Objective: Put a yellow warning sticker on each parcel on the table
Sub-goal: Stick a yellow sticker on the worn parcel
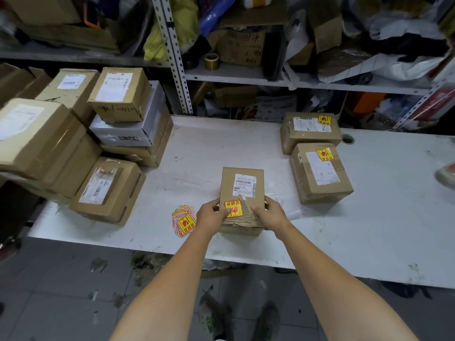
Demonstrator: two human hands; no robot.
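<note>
Yellow warning sticker (234, 208) is on the middle parcel (242, 190), low on its top face where the cardboard skin is torn. The parcel sits on the table (197, 143) near the front edge. My left hand (211, 214) grips its left edge, fingers (214, 203) curled round the side and thumb pressing on the sticker. My right hand (272, 215) grips the right edge, thumb laid on top. I judge this one nearly finished, needing only a firm rub-down. To the right, well apart, the far right parcel (310, 134) and the near right parcel (320, 175) each carry a yellow sticker by the label, so they look done. The stack of parcels (108, 190) at the table's left end shows no yellow on any face I can see, so most of the job looks left. Loose stickers (184, 221) lie just beside my left hand, ready for those.
</note>
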